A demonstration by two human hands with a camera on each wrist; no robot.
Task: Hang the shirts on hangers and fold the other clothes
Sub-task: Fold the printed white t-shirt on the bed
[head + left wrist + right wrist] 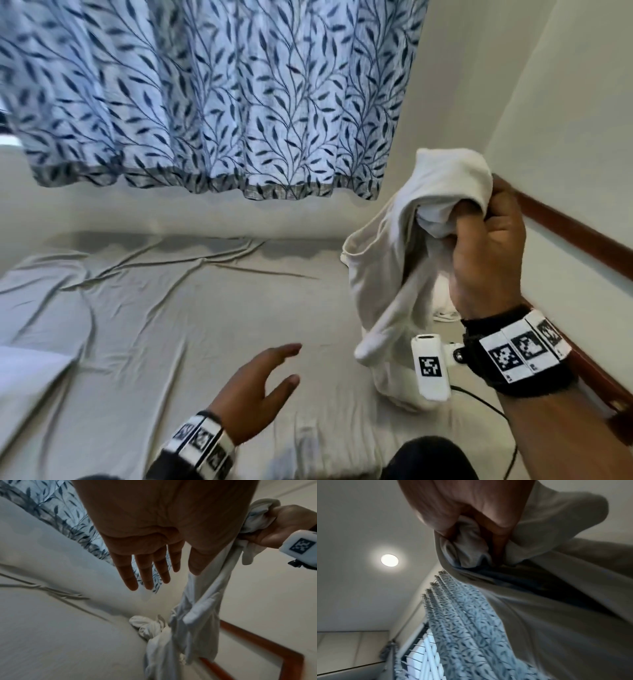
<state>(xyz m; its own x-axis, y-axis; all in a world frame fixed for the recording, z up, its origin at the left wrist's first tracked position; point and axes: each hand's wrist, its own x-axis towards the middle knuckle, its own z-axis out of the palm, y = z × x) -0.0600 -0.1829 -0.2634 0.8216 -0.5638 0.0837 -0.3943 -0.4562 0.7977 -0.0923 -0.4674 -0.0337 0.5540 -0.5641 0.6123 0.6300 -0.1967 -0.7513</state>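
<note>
White garment point(394, 274) bunched in the right hand point(486, 253) grip, left hand point(253, 387) empty below; nothing visibly folded or hung yet.

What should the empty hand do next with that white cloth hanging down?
Probably reach over and catch the dangling lower part of the white garment. The right hand grips it bunched at the top, so it hangs crumpled above the bed. The left hand is open, holds nothing and sits close by. A second grip would let it be spread out.
</note>
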